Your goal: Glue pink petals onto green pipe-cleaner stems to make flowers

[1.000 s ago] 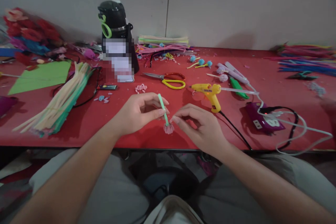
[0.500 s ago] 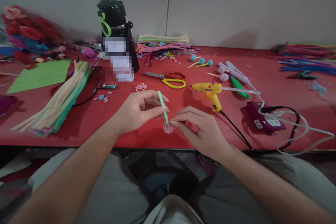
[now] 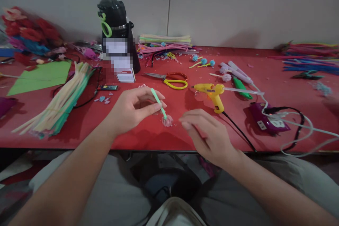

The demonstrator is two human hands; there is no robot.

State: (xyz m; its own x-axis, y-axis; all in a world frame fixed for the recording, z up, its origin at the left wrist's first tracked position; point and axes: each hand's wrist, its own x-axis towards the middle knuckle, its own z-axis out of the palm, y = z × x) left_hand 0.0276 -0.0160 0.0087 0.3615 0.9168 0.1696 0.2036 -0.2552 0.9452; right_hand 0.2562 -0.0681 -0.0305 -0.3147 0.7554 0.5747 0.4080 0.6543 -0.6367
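My left hand [image 3: 132, 109] is closed in a pinch around a green pipe-cleaner stem [image 3: 158, 101]. At the stem's lower end is a pink flower head [image 3: 167, 120], tilted down over the red tabletop. To the right of the flower, my right hand [image 3: 205, 132] is apart from it, with bent fingers and thumb a little apart. I see nothing between its fingertips. Small pink pieces [image 3: 142, 85] lie behind my left hand, mostly hidden by it. A yellow glue gun [image 3: 212, 93] with a clear glue stick rests beyond my right hand.
Scissors [image 3: 172, 80] lie behind the hands. A pipe-cleaner bundle [image 3: 60, 102] and a black bottle [image 3: 116, 24] stand to the left. On the right are a purple power strip [image 3: 265, 122] with loose cables and a lilac tool [image 3: 239, 72]. Small blue flowers [image 3: 203, 62] lie farther back.
My right hand has come off the flower's edge and moved slightly right. My left hand has shifted the flower a little left and up, uncovering a gap between it and my right hand.
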